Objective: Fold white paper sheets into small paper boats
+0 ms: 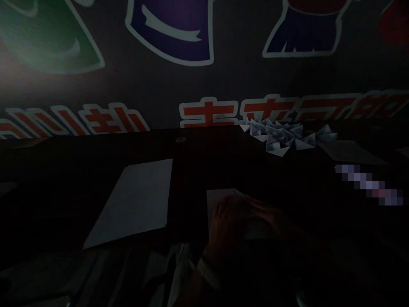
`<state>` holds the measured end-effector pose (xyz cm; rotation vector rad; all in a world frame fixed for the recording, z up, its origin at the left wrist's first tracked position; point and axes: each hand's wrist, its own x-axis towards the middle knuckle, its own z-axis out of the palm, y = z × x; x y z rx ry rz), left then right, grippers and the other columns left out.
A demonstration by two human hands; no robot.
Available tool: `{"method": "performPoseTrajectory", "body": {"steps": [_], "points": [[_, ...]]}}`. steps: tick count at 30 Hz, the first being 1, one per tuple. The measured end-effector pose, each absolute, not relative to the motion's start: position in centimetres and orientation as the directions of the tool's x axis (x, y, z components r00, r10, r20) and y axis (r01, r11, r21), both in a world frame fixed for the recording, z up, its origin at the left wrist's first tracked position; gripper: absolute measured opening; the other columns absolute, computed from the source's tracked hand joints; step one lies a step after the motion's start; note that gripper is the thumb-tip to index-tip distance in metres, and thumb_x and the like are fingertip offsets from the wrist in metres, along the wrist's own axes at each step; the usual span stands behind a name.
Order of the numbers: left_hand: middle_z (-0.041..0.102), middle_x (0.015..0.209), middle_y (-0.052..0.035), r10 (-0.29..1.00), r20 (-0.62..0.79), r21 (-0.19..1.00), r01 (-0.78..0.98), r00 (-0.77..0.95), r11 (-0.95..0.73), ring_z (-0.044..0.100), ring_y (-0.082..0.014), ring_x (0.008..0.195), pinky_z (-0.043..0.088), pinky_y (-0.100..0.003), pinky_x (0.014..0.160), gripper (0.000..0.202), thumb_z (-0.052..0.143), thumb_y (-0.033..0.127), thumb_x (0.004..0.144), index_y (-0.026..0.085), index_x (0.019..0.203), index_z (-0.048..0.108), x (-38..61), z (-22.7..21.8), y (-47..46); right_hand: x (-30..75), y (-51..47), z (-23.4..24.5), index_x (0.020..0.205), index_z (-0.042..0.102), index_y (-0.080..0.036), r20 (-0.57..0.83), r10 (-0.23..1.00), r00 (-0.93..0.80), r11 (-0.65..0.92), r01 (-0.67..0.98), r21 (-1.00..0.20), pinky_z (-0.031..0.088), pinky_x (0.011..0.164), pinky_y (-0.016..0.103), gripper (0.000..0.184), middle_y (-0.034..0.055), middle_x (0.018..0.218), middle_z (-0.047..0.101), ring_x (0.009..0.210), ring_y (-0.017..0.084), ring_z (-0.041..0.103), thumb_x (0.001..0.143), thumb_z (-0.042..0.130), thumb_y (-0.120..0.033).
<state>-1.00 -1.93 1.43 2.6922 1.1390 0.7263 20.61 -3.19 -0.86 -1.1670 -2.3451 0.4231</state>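
Note:
The scene is very dark. A small sheet of white paper (220, 200) lies on the dark table (79, 170) in front of me. My left hand (228, 228) rests on it, fingers lying flat over the paper. My right hand (271, 217) presses on the same sheet from the right, fingers stretched toward the left hand. Much of the sheet is hidden under both hands.
A stack of white paper sheets (134, 202) lies to the left. A pile of several folded white paper boats (281, 136) sits at the table's far right, with another flat sheet (348, 151) beside it. A banner with red characters (207, 113) covers the wall behind.

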Motion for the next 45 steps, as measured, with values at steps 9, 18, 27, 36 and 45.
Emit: {"method": "performPoseTrajectory", "body": {"steps": [9, 18, 27, 36, 45], "points": [[0.048, 0.132, -0.0117, 0.697, 0.426, 0.231, 0.676, 0.576, -0.700, 0.043, -0.0238, 0.123, 0.041, -0.043, 0.098, 0.039, 0.042, 0.020, 0.089, 0.017, 0.128, 0.045, -0.9, 1.2, -1.9, 20.9, -3.1, -1.5, 0.136, 0.038, -0.025, 0.272, 0.812, -0.517, 0.583, 0.686, -0.436, 0.034, 0.106, 0.040, 0.044, 0.0030, 0.144, 0.034, 0.132, 0.019, 0.032, 0.092, 0.036, -0.024], [0.050, 0.131, -0.0071, 0.717, 0.395, 0.183, 0.715, 0.575, -0.674, 0.043, -0.0250, 0.122, 0.042, -0.043, 0.095, 0.040, 0.044, 0.020, 0.089, 0.020, 0.129, 0.044, -0.1, 1.6, -2.2, 19.7, -3.3, 1.8, 0.136, 0.039, -0.017, 0.294, 0.796, -0.529, 0.599, 0.756, -0.263, 0.035, 0.105, 0.043, 0.051, 0.0086, 0.141, 0.040, 0.130, 0.024, 0.036, 0.087, 0.044, -0.029], [0.046, 0.136, -0.0070, 0.713, 0.436, 0.212, 0.707, 0.549, -0.675, 0.042, -0.0247, 0.122, 0.040, -0.043, 0.097, 0.041, 0.044, 0.020, 0.089, 0.020, 0.130, 0.043, -0.2, 1.4, -2.3, 18.1, -1.9, 1.9, 0.142, 0.026, -0.014, 0.310, 0.765, -0.564, 0.619, 0.777, -0.115, 0.031, 0.107, 0.044, 0.058, 0.0104, 0.145, 0.032, 0.134, 0.022, 0.028, 0.088, 0.041, -0.027], [0.042, 0.139, -0.0087, 0.682, 0.450, 0.134, 0.711, 0.577, -0.690, 0.043, -0.0254, 0.122, 0.042, -0.045, 0.094, 0.042, 0.044, 0.019, 0.088, 0.020, 0.130, 0.044, -0.2, 1.5, -2.4, 18.4, -1.2, 1.6, 0.144, 0.020, -0.015, 0.291, 0.782, -0.551, 0.598, 0.795, -0.100, 0.031, 0.106, 0.046, 0.064, 0.0116, 0.144, 0.034, 0.132, 0.025, 0.032, 0.087, 0.043, -0.032], [0.050, 0.132, -0.0085, 0.649, 0.502, 0.072, 0.720, 0.572, -0.690, 0.044, -0.0275, 0.122, 0.041, -0.047, 0.095, 0.037, 0.044, 0.022, 0.089, 0.017, 0.126, 0.048, -0.2, 0.0, -2.4, 20.6, -3.5, 1.3, 0.143, 0.023, -0.011, 0.290, 0.745, -0.601, 0.612, 0.789, 0.063, 0.031, 0.105, 0.049, 0.068, 0.0134, 0.143, 0.035, 0.131, 0.028, 0.032, 0.085, 0.045, -0.039]]}}
